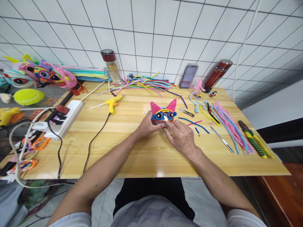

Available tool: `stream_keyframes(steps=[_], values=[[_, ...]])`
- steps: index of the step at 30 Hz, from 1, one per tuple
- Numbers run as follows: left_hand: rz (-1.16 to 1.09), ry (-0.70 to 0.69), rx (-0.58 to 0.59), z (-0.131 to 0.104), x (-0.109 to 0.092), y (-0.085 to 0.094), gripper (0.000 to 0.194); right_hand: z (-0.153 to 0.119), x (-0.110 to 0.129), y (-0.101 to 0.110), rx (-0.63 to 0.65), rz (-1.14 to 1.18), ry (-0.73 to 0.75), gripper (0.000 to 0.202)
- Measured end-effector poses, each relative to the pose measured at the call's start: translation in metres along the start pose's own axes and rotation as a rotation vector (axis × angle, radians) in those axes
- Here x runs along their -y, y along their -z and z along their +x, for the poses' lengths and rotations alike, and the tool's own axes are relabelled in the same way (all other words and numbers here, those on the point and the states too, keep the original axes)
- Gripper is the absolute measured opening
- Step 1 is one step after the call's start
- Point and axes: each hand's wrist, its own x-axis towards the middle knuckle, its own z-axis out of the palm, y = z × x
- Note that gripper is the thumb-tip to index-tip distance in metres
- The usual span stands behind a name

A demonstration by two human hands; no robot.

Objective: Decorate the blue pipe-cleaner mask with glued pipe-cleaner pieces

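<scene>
A pipe-cleaner animal head (pixel 163 116) with pink pointed ears, blue-rimmed round eyes and a red lower edge is held above the wooden table. Wrapped around its left side is my left hand (pixel 148 124), thumb along the bottom. My right hand (pixel 181 135) is closed at the front of the head, its index fingertip pressed by a small white patch (pixel 166 118) between and below the eyes and its thumb under the lower edge. My fingertips partly cover the lower face. Right of the head lie small thread snips (pixel 187 112) and cut blue pipe-cleaner pieces (pixel 196 124).
A yellow glue gun (pixel 113 103) with a black cord lies left. Beyond it are a power strip (pixel 67 118) and finished heads (pixel 44 75). Two bottles (pixel 112 67) (pixel 217 75) stand at the back. Pliers (pixel 253 140), a craft knife (pixel 222 139) and pipe cleaners (pixel 230 126) lie right.
</scene>
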Motion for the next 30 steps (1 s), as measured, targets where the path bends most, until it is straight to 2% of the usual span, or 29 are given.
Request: stream_keyframes(steps=[3, 10, 18, 20, 23, 30], values=[[-0.012, -0.006, 0.001, 0.0, 0.001, 0.0, 0.071, 0.0, -0.001, 0.0, -0.027, 0.054, -0.004, 0.023], [0.026, 0.019, 0.014, -0.002, 0.001, 0.004, 0.065, 0.005, -0.015, 0.004, -0.24, 0.248, -0.118, 0.013], [0.007, 0.026, 0.004, -0.002, -0.001, 0.003, 0.064, 0.007, -0.018, 0.001, -0.208, 0.355, -0.18, 0.013], [-0.001, 0.027, -0.006, -0.002, 0.0, 0.002, 0.062, 0.007, -0.019, 0.0, -0.211, 0.406, -0.273, 0.019], [0.019, 0.037, -0.02, -0.002, 0.001, 0.001, 0.06, 0.007, -0.027, -0.005, -0.223, 0.537, -0.489, 0.024], [-0.027, 0.005, -0.003, -0.002, 0.0, 0.001, 0.072, 0.008, -0.059, -0.038, -0.173, 1.008, -0.94, 0.022]])
